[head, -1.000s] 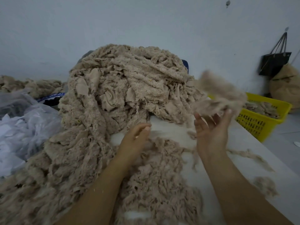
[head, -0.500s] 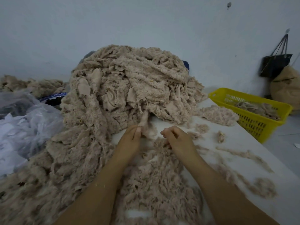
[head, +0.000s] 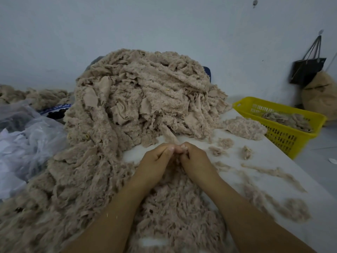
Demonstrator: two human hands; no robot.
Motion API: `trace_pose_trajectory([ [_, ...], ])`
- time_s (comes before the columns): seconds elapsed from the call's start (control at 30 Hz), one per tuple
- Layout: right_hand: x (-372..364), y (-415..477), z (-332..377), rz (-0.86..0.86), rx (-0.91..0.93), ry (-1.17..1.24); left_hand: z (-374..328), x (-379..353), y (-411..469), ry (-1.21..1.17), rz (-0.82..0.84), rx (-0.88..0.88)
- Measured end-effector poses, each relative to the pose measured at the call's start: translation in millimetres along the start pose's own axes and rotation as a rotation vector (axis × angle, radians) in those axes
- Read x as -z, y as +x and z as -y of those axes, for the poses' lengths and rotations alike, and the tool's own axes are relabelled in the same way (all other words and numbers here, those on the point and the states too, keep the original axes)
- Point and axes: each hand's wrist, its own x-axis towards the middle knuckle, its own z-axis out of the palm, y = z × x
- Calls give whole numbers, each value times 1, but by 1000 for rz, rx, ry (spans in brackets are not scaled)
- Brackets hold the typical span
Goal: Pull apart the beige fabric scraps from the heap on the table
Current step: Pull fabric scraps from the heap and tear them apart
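Nearest me, my forearms reach in over a mat of loosened scraps (head: 173, 212) spread across the worktop (head: 268, 161). A second ago my right hand (head: 196, 158) was up in the air, flinging a tuft off to the right. It has since swung back down to meet my left hand (head: 156, 160). The two sit knuckle to knuckle at the foot of the heap (head: 145, 97), backs up, wrists low and angled in towards each other.

Both sets of fingers (head: 168, 149) are curled and pinched together on one beige strip (head: 170, 135), which runs up from between my hands into the bottom of the heap. So I judge that one piece has been dealt with and the next is gripped, with the tearing not yet begun.

Just beyond my right hand lie a few small tufts. Farther right, the flung clump (head: 244, 127) rests on the worktop beside the yellow basket (head: 284, 141), not in it. The basket has some scraps in it too.

The heap itself stands tall behind my hands, so most of the job remains. Crumpled plastic bags (head: 27, 143) lie at far left.
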Motion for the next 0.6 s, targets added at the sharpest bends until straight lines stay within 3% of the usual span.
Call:
trace_pose_trajectory([
  [0.07,7,-3,6,-40,-22,91,5,1,2,-173,-146,159],
  [0.13,11,-12,21,8,78,250,8,5,5,-352,-227,343],
  [0.23,2,-26,47,345,201,277,5,14,10,-825,-132,603],
  [0.3,-2,-28,54,545,136,263,5,24,11,-1063,-162,614],
  [0.4,3,-23,41,601,-123,363,7,33,14,-1306,-339,566],
  [0.47,3,-22,33,507,-248,542,9,34,16,-1274,-412,544],
  [0.5,3,-20,29,425,-282,682,8,36,16,-1136,-422,512],
  [0.6,6,-11,19,165,-282,991,2,26,8,-311,-279,293],
])
